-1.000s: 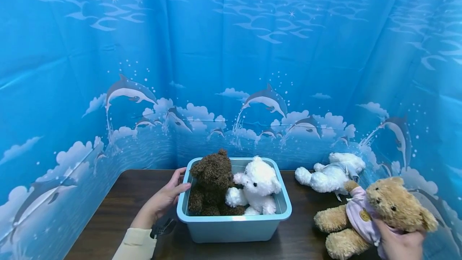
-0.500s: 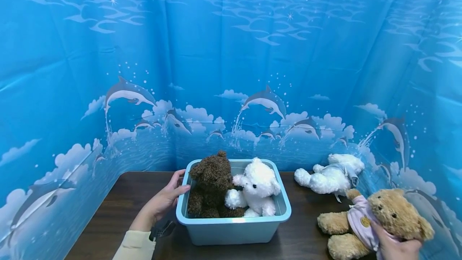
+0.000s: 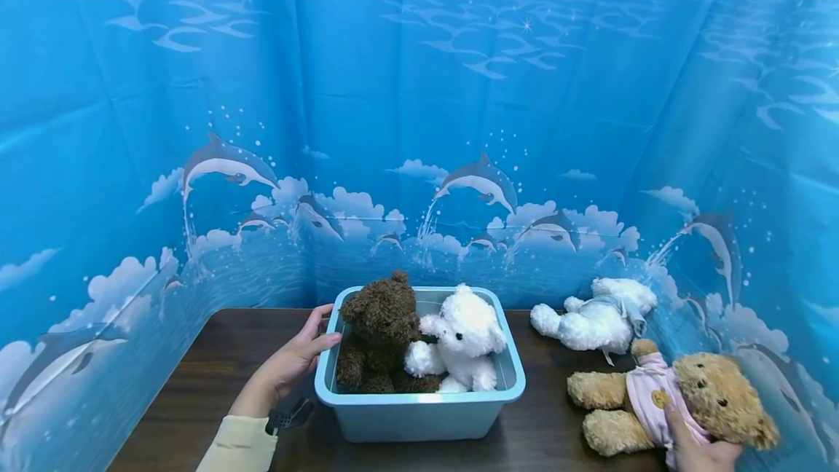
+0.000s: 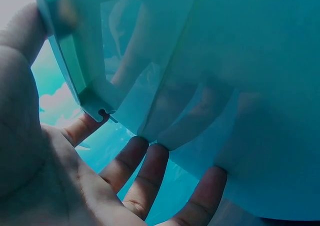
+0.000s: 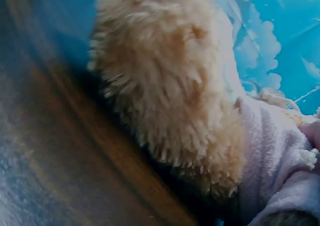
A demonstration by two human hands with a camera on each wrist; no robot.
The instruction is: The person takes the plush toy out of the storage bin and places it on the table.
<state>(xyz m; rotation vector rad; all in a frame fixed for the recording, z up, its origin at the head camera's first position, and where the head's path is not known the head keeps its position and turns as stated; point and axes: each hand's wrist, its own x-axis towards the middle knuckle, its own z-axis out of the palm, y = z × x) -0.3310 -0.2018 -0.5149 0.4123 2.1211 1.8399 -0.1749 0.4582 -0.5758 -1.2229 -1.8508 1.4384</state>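
Here the tan teddy bear (image 3: 682,403), dressed in a pink shirt (image 3: 649,395), is seen lying at the right end of the dark wooden table (image 3: 216,377), its head close to the blue curtain and its legs stretched toward the bin. It is gripped at the back of the shirt by the right hand (image 3: 695,446), whose fingers are curled into the pink cloth; in the right wrist view only a fingertip edge is shown against the shirt (image 5: 280,171), with the bear's furry head (image 5: 170,85) just beside the tabletop.

Just behind the tan bear, a white plush toy (image 3: 599,319) is laid on its side near the backdrop, apart from the hand.

At the middle of the table a light blue plastic bin (image 3: 419,414) is set. Inside it a dark brown teddy bear (image 3: 383,333) and a white teddy bear (image 3: 462,341) are seated upright, side by side and touching.

The bin's left wall is touched by the left hand (image 3: 295,363), the thumb being laid over the rim and the fingers (image 4: 145,171) kept straight and spread against the outside of the wall (image 4: 210,85). A cream sleeve (image 3: 239,446) is seen at that wrist.

All around, a blue backdrop (image 3: 419,93) printed with dolphins and clouds is hung.
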